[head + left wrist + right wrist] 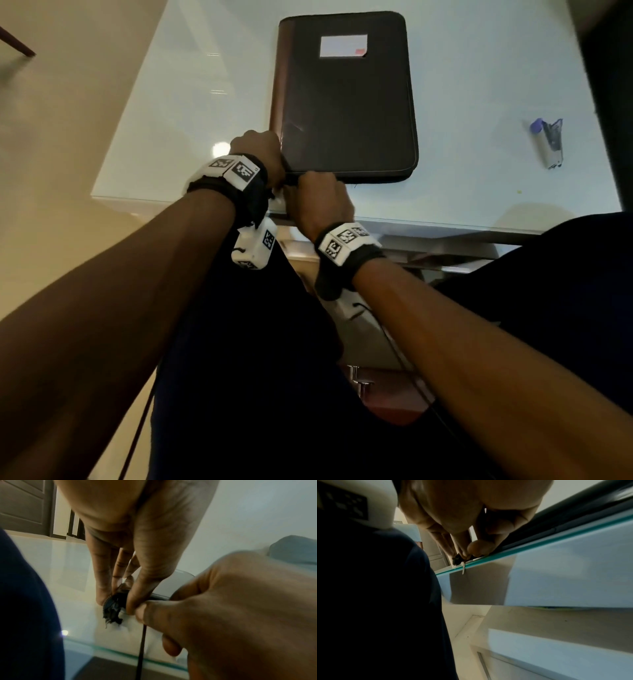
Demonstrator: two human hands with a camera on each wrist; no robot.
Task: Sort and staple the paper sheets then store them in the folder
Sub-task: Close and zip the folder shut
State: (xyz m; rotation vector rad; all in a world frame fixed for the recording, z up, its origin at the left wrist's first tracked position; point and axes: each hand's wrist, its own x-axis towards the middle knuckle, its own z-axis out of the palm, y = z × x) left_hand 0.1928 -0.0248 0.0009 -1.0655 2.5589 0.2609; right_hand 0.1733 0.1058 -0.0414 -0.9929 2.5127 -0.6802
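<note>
A dark zip folder (pixel 346 102) with a white label lies closed on the glass table (pixel 171 120). My left hand (pixel 260 147) grips its near left corner. In the left wrist view, the thumb and fingers of that left hand (pixel 118 599) pinch the frayed end of the zipper tape (pixel 112 609). My right hand (pixel 318 195) is at the folder's near edge, right beside the left, and pinches the zipper pull (pixel 463 568). The right hand (pixel 223 601) fills the lower right of the left wrist view. No paper sheets are in view.
A stapler (pixel 551 140) with a purple end lies on the table to the right of the folder. The table's front edge (pixel 411 222) runs just below my hands. A dark chair leg (pixel 20 44) shows at the far left.
</note>
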